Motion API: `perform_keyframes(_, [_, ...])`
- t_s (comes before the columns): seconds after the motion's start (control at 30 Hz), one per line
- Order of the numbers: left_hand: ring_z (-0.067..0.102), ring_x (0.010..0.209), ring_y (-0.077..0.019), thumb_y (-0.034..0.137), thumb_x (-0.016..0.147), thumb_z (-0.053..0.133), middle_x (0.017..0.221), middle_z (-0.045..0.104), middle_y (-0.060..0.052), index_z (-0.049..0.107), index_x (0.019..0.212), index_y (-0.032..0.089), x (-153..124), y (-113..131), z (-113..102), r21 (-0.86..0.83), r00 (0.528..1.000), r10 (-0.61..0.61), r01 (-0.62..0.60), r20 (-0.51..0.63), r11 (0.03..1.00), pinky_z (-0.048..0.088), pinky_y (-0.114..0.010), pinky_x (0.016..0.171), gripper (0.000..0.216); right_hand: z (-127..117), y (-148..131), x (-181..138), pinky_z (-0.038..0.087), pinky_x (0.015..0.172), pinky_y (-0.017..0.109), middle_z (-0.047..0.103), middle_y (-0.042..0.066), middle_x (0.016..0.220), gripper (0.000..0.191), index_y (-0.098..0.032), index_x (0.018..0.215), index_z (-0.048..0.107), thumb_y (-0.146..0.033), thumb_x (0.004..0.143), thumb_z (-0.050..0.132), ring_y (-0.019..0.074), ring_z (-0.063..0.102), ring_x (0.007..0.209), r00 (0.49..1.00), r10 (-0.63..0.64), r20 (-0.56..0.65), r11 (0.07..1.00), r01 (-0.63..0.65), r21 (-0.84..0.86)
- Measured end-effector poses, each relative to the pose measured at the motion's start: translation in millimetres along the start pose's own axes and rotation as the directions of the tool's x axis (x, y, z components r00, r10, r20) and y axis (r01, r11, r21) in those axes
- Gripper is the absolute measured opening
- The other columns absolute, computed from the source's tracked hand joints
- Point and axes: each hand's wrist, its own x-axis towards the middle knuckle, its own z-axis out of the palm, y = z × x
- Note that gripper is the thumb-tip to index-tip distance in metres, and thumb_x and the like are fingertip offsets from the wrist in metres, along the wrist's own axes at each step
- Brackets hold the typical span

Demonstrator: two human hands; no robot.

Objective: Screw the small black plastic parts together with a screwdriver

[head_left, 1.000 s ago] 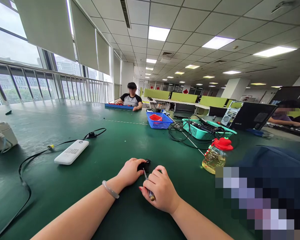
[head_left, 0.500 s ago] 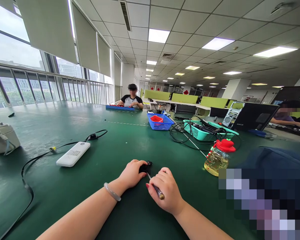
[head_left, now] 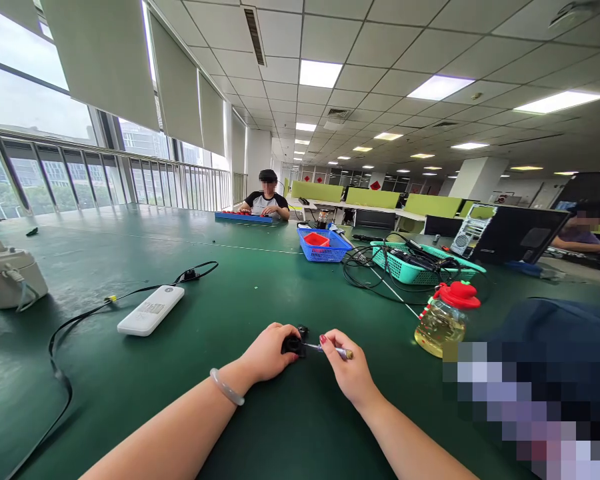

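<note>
My left hand (head_left: 270, 351) is closed around a small black part (head_left: 293, 345) low over the green table (head_left: 220, 307); its exact kind is too small to make out. Another little black piece (head_left: 303, 330) shows just beyond my fingers. Between thumb and fingers, my right hand (head_left: 349, 367) pinches a screwdriver (head_left: 336, 351) with a slim metal shaft. The screwdriver lies nearly level, its tip pointing left at the black part. Whether the tip touches it I cannot tell.
A white power bank (head_left: 151, 311) and a black cable (head_left: 67, 330) lie to the left. On the right are a red-lidded bottle (head_left: 441, 327), a blue basket (head_left: 325, 250) and a teal basket (head_left: 410, 270) with cables. Across the table sits a person (head_left: 267, 197).
My right hand has shifted right and turned, so the screwdriver has swung from a steep slant to nearly level. My left hand keeps its hold, and more of the black part shows.
</note>
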Motion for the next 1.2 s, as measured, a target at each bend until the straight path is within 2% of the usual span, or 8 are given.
perform_keyframes(0.13, [0.059, 0.104, -0.0232, 0.022, 0.073, 0.069, 0.109, 0.064, -0.006, 0.064, 0.111, 0.024, -0.1, 0.2, -1.0, 0.0, 1.0, 0.005, -0.005, 0.016, 1.0, 0.048, -0.036, 0.095, 0.039, -2.3, 4.0, 3.9, 0.027, 0.048, 0.024, 0.037, -0.005, 0.053, 0.05, -0.02, 0.064, 0.05, -0.067, 0.082, 0.055, 0.0106, 0.033, 0.05, 0.998, 0.067, -0.009, 0.996, -0.066, 0.067])
perform_keyframes(0.23, [0.059, 0.104, -0.0232, 0.023, 0.073, 0.069, 0.108, 0.064, -0.006, 0.064, 0.111, 0.024, 0.3, 0.0, -0.8, 0.001, 1.0, 0.006, -0.006, 0.019, 1.0, 0.048, -0.036, 0.095, 0.039, -3.7, 7.8, 7.0, 0.032, 0.048, 0.025, 0.042, -0.004, 0.053, 0.051, -0.019, 0.067, 0.055, -0.069, 0.077, 0.06, 0.0112, 0.038, 0.049, 0.994, 0.109, 0.002, 0.984, -0.109, 0.139])
perform_keyframes(0.43, [0.059, 0.105, -0.0238, 0.026, 0.072, 0.07, 0.11, 0.064, -0.007, 0.064, 0.112, 0.024, 0.0, 1.1, -1.2, 0.004, 1.0, 0.014, -0.014, 0.026, 1.0, 0.047, -0.037, 0.096, 0.041, -3.6, 14.5, 10.1, 0.045, 0.054, 0.029, 0.052, -0.001, 0.063, 0.056, -0.016, 0.089, 0.066, -0.07, 0.075, 0.063, 0.0133, 0.049, 0.052, 0.995, 0.097, -0.024, 0.962, -0.088, 0.26])
perform_keyframes(0.6, [0.059, 0.105, -0.0243, 0.027, 0.071, 0.071, 0.109, 0.064, -0.007, 0.065, 0.112, 0.025, -0.6, 2.5, -2.1, 0.009, 0.999, 0.013, -0.013, 0.031, 1.0, 0.048, -0.037, 0.095, 0.041, -4.6, 18.1, 8.2, 0.047, 0.054, 0.029, 0.055, 0.001, 0.066, 0.053, -0.016, 0.092, 0.067, -0.067, 0.083, 0.055, 0.0144, 0.051, 0.053, 0.997, 0.058, -0.044, 0.987, -0.05, 0.152])
perform_keyframes(0.83, [0.06, 0.102, -0.0239, 0.029, 0.074, 0.07, 0.107, 0.064, -0.006, 0.064, 0.113, 0.025, -0.7, 0.8, -0.3, 0.023, 0.999, 0.016, -0.017, 0.031, 1.0, 0.048, -0.036, 0.093, 0.039, -5.5, 9.2, 3.4, 0.047, 0.058, 0.029, 0.059, 0.003, 0.068, 0.045, -0.019, 0.09, 0.067, -0.059, 0.092, 0.047, 0.0162, 0.053, 0.058, 0.998, -0.061, 0.003, 0.996, 0.061, -0.064])
perform_keyframes(0.97, [0.06, 0.102, -0.0237, 0.028, 0.076, 0.068, 0.107, 0.064, -0.007, 0.063, 0.114, 0.025, -0.8, 1.6, -0.2, 0.038, 0.999, 0.036, -0.037, 0.038, 0.999, 0.047, -0.036, 0.093, 0.039, -6.0, 8.7, 3.8, 0.047, 0.058, 0.029, 0.06, 0.003, 0.07, 0.045, -0.019, 0.09, 0.067, -0.059, 0.092, 0.047, 0.0167, 0.055, 0.059, 0.998, -0.052, -0.017, 0.996, 0.051, -0.07])
perform_keyframes(1.07, [0.06, 0.103, -0.0239, 0.028, 0.077, 0.067, 0.108, 0.064, -0.008, 0.063, 0.115, 0.025, -0.8, 2.5, -0.3, 0.043, 0.998, 0.042, -0.044, 0.042, 0.998, 0.047, -0.037, 0.095, 0.038, -7.5, 10.0, 3.6, 0.047, 0.057, 0.028, 0.059, 0.003, 0.067, 0.045, -0.018, 0.09, 0.067, -0.059, 0.091, 0.047, 0.0167, 0.054, 0.058, 0.996, -0.051, -0.077, 0.997, 0.046, -0.058])
perform_keyframes(1.2, [0.06, 0.103, -0.0244, 0.03, 0.078, 0.067, 0.109, 0.065, -0.008, 0.063, 0.116, 0.025, -0.5, 2.6, -0.1, 0.047, 0.998, 0.04, -0.042, 0.048, 0.998, 0.047, -0.037, 0.094, 0.039, -10.1, 6.4, -0.4, 0.045, 0.055, 0.027, 0.057, 0.002, 0.066, 0.041, -0.019, 0.09, 0.065, -0.054, 0.095, 0.044, 0.0157, 0.052, 0.057, 0.983, -0.126, -0.133, 0.991, 0.119, -0.061])
